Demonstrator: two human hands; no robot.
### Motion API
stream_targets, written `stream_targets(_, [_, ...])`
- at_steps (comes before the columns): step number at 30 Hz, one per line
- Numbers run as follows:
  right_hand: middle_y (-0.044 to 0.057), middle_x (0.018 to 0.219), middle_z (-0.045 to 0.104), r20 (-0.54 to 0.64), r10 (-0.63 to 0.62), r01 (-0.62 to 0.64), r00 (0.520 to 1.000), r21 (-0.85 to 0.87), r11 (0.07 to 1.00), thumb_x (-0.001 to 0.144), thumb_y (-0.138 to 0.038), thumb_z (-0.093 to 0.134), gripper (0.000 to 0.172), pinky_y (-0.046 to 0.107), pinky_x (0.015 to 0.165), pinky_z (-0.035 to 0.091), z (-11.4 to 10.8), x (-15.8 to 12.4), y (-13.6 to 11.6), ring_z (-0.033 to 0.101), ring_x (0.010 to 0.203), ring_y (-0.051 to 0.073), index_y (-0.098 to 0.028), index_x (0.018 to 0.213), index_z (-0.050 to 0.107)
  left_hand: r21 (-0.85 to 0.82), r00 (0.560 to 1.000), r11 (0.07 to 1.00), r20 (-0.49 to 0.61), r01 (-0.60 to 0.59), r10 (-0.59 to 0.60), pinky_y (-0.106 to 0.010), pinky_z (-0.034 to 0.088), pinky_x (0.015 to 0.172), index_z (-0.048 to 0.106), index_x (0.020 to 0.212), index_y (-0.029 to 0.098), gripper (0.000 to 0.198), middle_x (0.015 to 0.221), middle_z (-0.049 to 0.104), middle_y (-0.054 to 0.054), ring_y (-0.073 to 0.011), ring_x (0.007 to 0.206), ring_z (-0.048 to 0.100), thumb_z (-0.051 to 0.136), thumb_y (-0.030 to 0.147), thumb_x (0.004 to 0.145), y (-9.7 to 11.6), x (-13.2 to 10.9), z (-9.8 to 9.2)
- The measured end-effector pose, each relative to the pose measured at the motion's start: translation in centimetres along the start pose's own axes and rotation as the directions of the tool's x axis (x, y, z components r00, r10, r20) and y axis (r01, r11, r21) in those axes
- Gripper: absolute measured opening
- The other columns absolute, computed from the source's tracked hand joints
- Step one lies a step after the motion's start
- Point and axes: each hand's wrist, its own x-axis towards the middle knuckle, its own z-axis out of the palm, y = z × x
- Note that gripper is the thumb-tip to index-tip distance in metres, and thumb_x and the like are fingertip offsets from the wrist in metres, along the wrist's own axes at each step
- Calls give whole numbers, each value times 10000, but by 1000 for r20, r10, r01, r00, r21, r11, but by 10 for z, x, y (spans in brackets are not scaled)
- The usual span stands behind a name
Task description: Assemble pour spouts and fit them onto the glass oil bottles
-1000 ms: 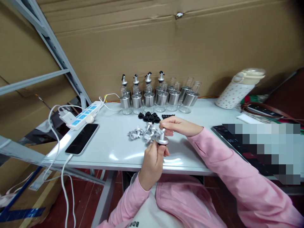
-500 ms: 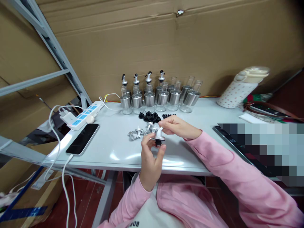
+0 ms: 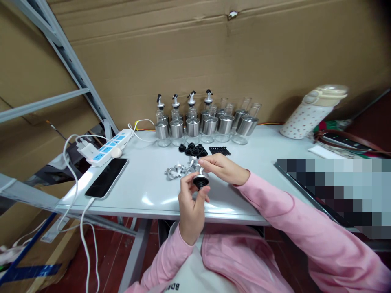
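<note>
Between both hands is a pour spout (image 3: 200,181) with a silver top and a ribbed black stopper, its stopper end tilted towards me. My left hand (image 3: 193,203) grips it by the black base between thumb and fingers. With pinched fingertips, my right hand (image 3: 224,167) is at the silver tip, which the fingers largely cover; whether a small part is also in them I cannot tell. Just beyond lie several loose silver spout tops (image 3: 175,171). Behind these sit a cluster of black stoppers (image 3: 192,149) and a row of small black pieces (image 3: 220,150).
Glass bottles with steel sleeves (image 3: 193,127) stand along the cardboard wall, several at the back wearing spouts. On the left are a phone (image 3: 106,178) and a power strip (image 3: 110,147) with white cables. A dotted flask (image 3: 308,116) and a dark-edged device (image 3: 305,189) are on the right.
The spout has tipped so that its black underside faces me more. Both hands have shifted slightly left, and my right fingers now cover more of the silver tip.
</note>
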Motion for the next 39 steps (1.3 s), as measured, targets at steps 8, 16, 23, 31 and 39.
stream_targets(8, [-37,589,389,-40,-81,84,996,82,993,893,-528,338,445,247,566,334,-6,1,-3,353,555,86,-184,617,397,-134,1000,991,-17,11,-13,-216,449,539,395,930,196,360,530,542,57,-86,437,507,313,547,924,7,2,-2])
stream_targets(16, [32,797,617,-293,0,80,956,259,963,739,-430,643,277,297,657,483,-31,3,16,561,654,123,-175,827,577,85,989,987,78,-134,128,-291,468,817,423,1144,217,316,1031,588,-66,-149,912,591,540,351,883,-7,-1,-4])
stream_targets(23, [35,714,653,-339,162,-284,927,-350,892,751,-305,583,132,281,676,452,-69,-5,49,580,661,152,-190,738,647,146,969,965,151,-217,195,-316,431,894,441,1148,242,276,1097,571,-53,-161,1018,559,536,239,888,-9,-4,-4])
stream_targets(31, [-16,605,599,-142,377,-392,915,-524,756,669,-189,584,69,215,559,381,-78,-11,71,512,554,105,-179,722,626,230,963,943,179,-240,202,-280,431,857,454,1146,251,296,1080,582,-36,-152,994,558,561,249,870,-7,-2,-5])
stream_targets(39, [3,635,652,-17,483,-423,876,-508,750,633,-79,554,199,217,592,431,-71,-8,77,587,606,132,-168,754,686,313,924,879,248,-361,291,-267,448,808,486,1107,231,241,1022,598,-42,-151,942,566,538,212,873,-1,3,-4])
